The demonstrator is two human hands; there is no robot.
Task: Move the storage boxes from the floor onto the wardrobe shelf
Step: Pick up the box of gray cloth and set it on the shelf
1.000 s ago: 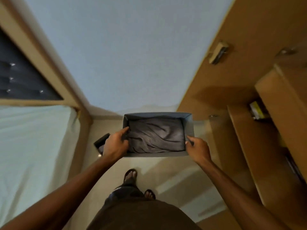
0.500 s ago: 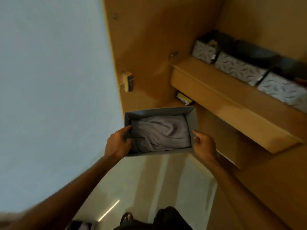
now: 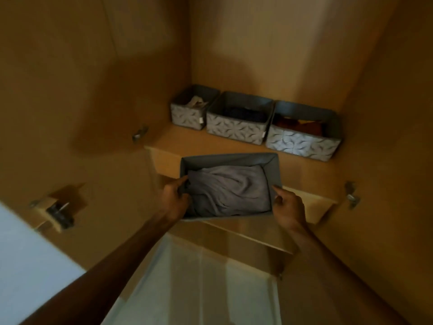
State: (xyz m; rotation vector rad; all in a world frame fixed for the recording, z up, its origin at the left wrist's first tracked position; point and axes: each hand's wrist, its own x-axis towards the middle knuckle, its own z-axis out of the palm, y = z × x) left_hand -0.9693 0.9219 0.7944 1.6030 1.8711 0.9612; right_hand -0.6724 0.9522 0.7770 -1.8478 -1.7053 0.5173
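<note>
View has swung from the wardrobe's side panel round to square on the open wardrobe; the grey box (image 3: 228, 160) has come from beside the shelf (image 3: 210, 143) to right in front of it, same two-handed hold. Hands are apart, one clamped on each short end: left hand (image 3: 174, 200) has its thumb hooked over the rim into the box, right hand (image 3: 289, 208) pinches the opposite wall with its thumb on the rim. Box is airborne between them, open top up, with folded grey cloth (image 3: 229, 191) inside. Key relation: the shelf lies straight ahead of the hands, and the box's far wall overlaps the shelf's front lip in view; blur hides whether it touches or clears. Long axis runs left to right, roughly parallel to the shelf's front edge, so a plain forward push should seat it with no turn needed. Neither hand is clearly nearer, the right perhaps slightly. Three patterned boxes (image 3: 236, 130) already sit in a row against the back wall, sides touching or nearly so, leaving a bare strip of shelf in front of them as the likely landing spot. Likely the set-down step. Small white tags (image 3: 200, 120) show on the patterned boxes' fronts; too small and blurred to read. No other writing is visible.
</note>
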